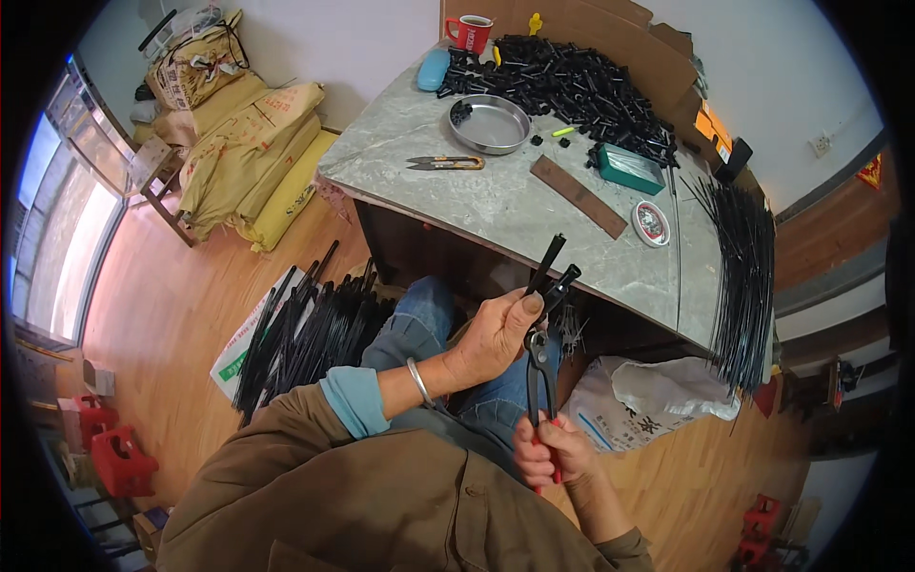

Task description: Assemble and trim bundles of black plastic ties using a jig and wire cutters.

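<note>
With the left hand (pixel 503 334) pinching black pieces (pixel 564 284) by the table's (pixel 477 212) near edge and the right hand (pixel 560 448) gripping red-handled pliers (pixel 538 356) (their bite is hidden), a square, steady hold should serve best.

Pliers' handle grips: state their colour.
The handle grips are red, partly covered by the right hand; the head view shows them.

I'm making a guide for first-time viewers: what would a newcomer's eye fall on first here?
Probably the big heap of small black parts across the far side of the grey table, with a red mug at its left end. Next, in the middle, the left hand grips black pieces while the right hand holds red-handled pliers. Stacked yellowish sacks stand out at the upper left.
</note>
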The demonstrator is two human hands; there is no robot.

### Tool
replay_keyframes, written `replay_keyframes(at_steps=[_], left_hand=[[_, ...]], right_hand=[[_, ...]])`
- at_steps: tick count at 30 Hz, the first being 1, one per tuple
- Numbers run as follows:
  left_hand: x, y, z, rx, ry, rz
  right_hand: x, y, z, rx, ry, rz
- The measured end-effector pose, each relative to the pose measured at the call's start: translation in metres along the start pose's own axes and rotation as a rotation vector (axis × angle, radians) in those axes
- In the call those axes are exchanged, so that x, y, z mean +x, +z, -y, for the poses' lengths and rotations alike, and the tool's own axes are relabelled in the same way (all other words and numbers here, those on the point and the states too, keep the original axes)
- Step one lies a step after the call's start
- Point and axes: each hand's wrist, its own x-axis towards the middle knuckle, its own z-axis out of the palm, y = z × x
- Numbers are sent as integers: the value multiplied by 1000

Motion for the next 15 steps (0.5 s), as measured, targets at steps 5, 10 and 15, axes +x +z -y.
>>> replay_keyframes(at_steps=[5,10,15], left_hand=[[-6,-2,-1,-85,-61,55],[-6,0,-2,-89,-74,48],[-1,1,7,-23,66,7]], right_hand=[[-16,24,50,-597,-47,-197],[-23,33,55,-511,62,-168],[-5,38,26,-302,79,-231]])
